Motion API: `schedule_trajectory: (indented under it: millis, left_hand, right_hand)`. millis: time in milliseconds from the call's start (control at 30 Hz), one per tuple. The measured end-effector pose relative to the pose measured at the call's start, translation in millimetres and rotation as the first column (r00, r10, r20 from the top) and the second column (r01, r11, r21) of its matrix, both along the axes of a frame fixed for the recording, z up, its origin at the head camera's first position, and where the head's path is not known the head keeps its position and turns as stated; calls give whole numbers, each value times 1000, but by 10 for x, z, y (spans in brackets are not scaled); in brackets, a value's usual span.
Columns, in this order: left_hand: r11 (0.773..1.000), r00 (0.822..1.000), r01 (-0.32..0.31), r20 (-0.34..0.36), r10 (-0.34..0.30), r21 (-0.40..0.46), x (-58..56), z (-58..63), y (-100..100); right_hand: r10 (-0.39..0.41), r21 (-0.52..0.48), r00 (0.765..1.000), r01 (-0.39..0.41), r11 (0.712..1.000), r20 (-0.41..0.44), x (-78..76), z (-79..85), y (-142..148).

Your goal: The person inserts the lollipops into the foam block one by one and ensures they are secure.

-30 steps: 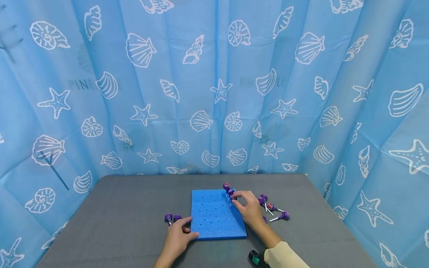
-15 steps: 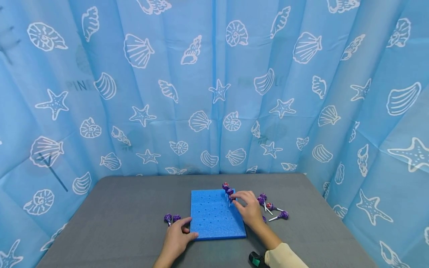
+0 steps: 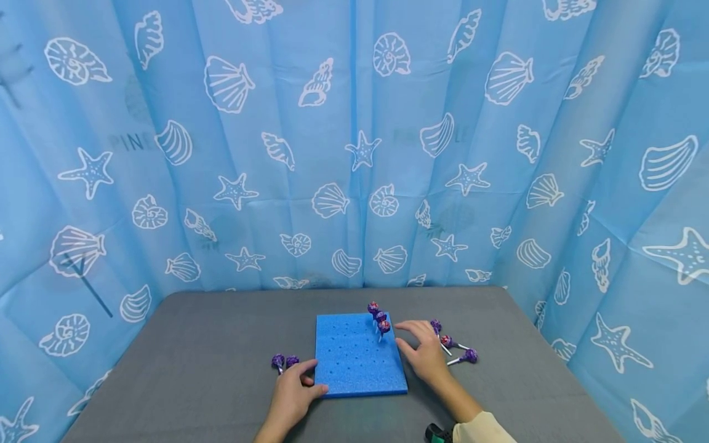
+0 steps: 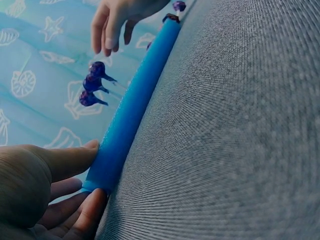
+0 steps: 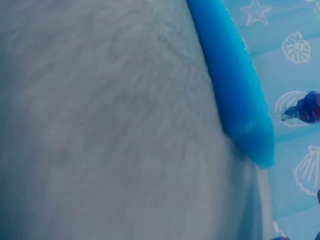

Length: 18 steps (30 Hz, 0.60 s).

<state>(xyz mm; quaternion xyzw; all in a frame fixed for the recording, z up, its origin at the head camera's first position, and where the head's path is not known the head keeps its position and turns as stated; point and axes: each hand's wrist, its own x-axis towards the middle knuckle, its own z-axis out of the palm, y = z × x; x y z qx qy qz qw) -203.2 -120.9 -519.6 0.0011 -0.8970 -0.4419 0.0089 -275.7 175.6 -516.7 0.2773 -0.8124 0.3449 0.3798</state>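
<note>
A blue foam board (image 3: 354, 369) with rows of small holes lies flat on the table. Three purple-wrapped lollipops stand on white sticks in a line at its back right; the nearest lollipop (image 3: 384, 327) shows some red. My left hand (image 3: 292, 394) holds the board's front left corner, and in the left wrist view its fingertips (image 4: 91, 145) press against the foam. Just off the board's right edge is my right hand (image 3: 425, 352), thumb and forefinger spread apart with nothing between them. In the left wrist view the right hand hangs above the upright lollipops (image 4: 92, 84).
Several loose lollipops (image 3: 469, 355) lie on the grey table (image 3: 232, 332) to the right, some partly hidden by my right hand. Two lollipops (image 3: 278, 361) lie left of the board. A blue shell-patterned curtain (image 3: 332, 154) hangs behind the table.
My right hand has let go of the nearest upright lollipop and moved right toward the loose ones, its fingers spreading. That lollipop stays standing in the foam. My left hand keeps its place.
</note>
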Motion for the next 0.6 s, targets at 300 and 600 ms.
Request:
schedule_trajectory:
  millis: [300,600]
  left_hand:
    - [1000,1000,6,-24,-6,-2,9,6,-3]
    - [1000,1000,1,-17,-1,0,15,15,0]
  right_hand:
    - [-21,72,996,15,997,88,126,-34,206]
    - [-38,177,990,14,984,137,177,-11,423]
